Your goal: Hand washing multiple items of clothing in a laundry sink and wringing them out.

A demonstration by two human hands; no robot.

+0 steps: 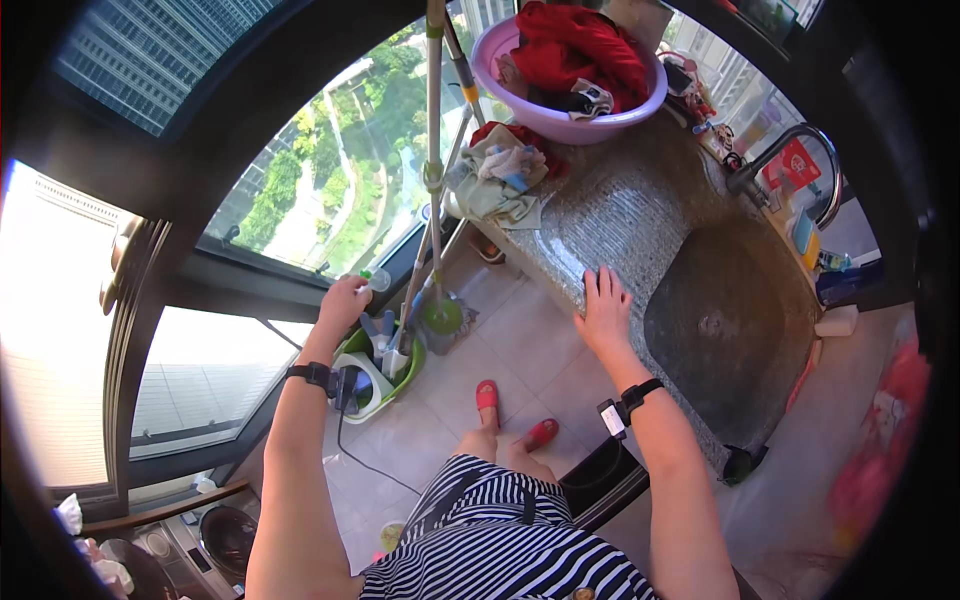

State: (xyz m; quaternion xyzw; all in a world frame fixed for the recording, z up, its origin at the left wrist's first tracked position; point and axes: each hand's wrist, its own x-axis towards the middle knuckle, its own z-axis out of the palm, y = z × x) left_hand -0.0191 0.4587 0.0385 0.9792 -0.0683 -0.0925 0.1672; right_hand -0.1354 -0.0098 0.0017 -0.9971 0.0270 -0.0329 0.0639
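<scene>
My left hand is stretched out to the window sill. At its fingertips is a small clear plastic container with a green part; whether the fingers grip it cannot be made out. My right hand lies palm down on the front edge of the stone laundry sink, fingers slightly apart, holding nothing. It rests between the ribbed washboard slope and the dark basin. Crumpled pale cloths lie at the washboard's far left corner. Behind them a pink plastic basin holds red clothes.
A mop and other poles lean at the window. Below my left hand stands a green and white mop bucket. A black curved faucet rises behind the sink, near a blue-and-yellow sponge. My feet wear red slippers on tiles.
</scene>
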